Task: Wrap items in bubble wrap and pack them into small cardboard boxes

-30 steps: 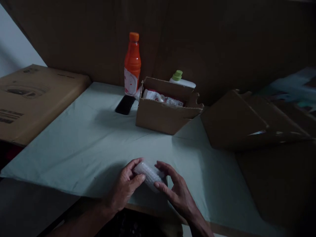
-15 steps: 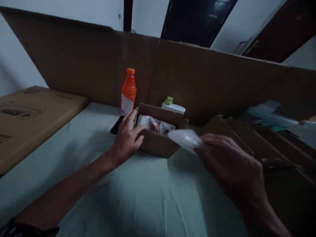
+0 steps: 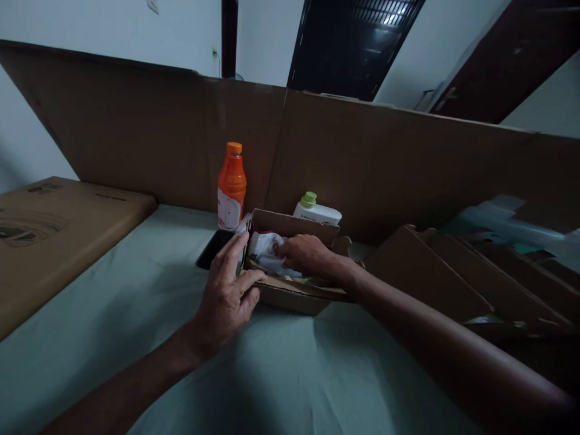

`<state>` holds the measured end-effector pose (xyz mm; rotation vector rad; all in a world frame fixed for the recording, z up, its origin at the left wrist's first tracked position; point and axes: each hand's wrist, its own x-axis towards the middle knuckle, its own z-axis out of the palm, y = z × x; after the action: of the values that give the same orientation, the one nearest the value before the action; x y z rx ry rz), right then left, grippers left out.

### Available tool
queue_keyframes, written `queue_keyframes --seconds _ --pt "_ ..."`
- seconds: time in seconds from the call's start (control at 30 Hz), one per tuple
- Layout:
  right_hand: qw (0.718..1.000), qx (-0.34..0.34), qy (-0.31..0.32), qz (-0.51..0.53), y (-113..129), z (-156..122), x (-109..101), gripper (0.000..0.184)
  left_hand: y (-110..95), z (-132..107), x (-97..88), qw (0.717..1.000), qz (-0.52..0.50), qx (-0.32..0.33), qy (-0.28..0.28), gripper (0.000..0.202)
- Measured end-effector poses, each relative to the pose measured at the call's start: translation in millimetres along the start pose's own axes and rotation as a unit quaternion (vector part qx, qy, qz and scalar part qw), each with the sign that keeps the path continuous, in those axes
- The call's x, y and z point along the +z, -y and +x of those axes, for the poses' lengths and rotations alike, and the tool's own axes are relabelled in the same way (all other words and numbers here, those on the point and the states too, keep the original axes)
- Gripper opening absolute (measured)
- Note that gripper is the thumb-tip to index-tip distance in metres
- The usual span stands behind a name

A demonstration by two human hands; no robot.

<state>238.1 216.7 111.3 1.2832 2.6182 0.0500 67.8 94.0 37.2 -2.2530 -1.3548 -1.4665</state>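
A small open cardboard box [image 3: 290, 295] stands on the pale green table cover [image 3: 281, 374]. My left hand [image 3: 226, 296] grips the box's left front corner, thumb on the front wall and fingers along the side. My right hand [image 3: 308, 255] reaches inside the box, fingers curled over a white wrapped packet [image 3: 267, 251] lying there. Whether those fingers hold the packet or only press on it is unclear in the dim light.
An orange bottle [image 3: 231, 186] and a white bottle with a green cap [image 3: 316, 211] stand behind the box. A black phone [image 3: 214, 249] lies left of it. A large flat carton [image 3: 49, 235] sits at the left, folded cardboard [image 3: 435, 272] at the right, a cardboard wall [image 3: 362, 157] behind.
My right hand, which carried a bubble-wrapped packet toward the box, now reaches inside it. My left hand has slid down the box's left side. The view has tilted up slightly.
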Motion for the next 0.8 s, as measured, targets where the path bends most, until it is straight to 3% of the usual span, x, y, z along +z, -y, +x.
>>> queue_keyframes --seconds 0.1,0.17,0.23,0.3,0.37,0.4,0.5,0.57,0.63,0.7,0.8 --pt "1.0 -0.015 0.015 0.02 -8.3 4.2 -3.7 0.023 1.2 5.7 2.7 1.0 -0.004 0.0 -0.005 0.02" --pt "0.999 -0.014 -0.001 0.041 -20.9 -7.0 -13.8 0.025 2.5 8.1 3.1 1.0 -0.01 -0.023 -0.015 0.025" --pt "0.992 0.031 -0.07 0.096 -36.4 -32.9 -22.3 0.027 7.4 7.6 1.4 0.998 -0.026 -0.054 -0.032 0.041" --pt "0.955 0.13 -0.191 0.187 -51.4 -71.5 -19.4 0.03 17.7 2.6 -1.6 0.993 -0.05 -0.094 -0.045 0.056" --pt "0.883 0.244 -0.304 0.263 -62.5 -114.0 0.6 0.035 31.7 -7.8 -3.8 0.984 -0.083 -0.151 -0.039 0.062" --pt "0.858 0.284 -0.328 0.275 -65.4 -132.9 16.8 0.033 38.7 -14.7 -3.7 0.977 -0.102 -0.183 -0.027 0.063" --pt "0.812 0.271 -0.322 0.405 -59.3 -163.2 76.4 0.041 52.6 -36.5 5.0 0.949 -0.172 -0.262 0.031 0.069" --pt "0.802 0.238 -0.299 0.46 -44.5 -156.1 110.2 0.055 54.6 -45.8 17.2 0.923 -0.237 -0.296 0.064 0.073" --pt "0.8 0.203 -0.291 0.483 -27.5 -132.6 128.1 0.06 53.3 -46.4 30.9 0.887 -0.316 -0.326 0.086 0.075" --pt "0.794 0.188 -0.3 0.494 -14.6 -105.9 129.4 0.055 51.1 -38.2 42.2 0.86 -0.363 -0.349 0.081 0.072" --pt "0.787 0.199 -0.313 0.494 -9.4 -89.5 116.6 0.046 42.9 -18.9 51.8 0.861 -0.359 -0.358 0.043 0.068"
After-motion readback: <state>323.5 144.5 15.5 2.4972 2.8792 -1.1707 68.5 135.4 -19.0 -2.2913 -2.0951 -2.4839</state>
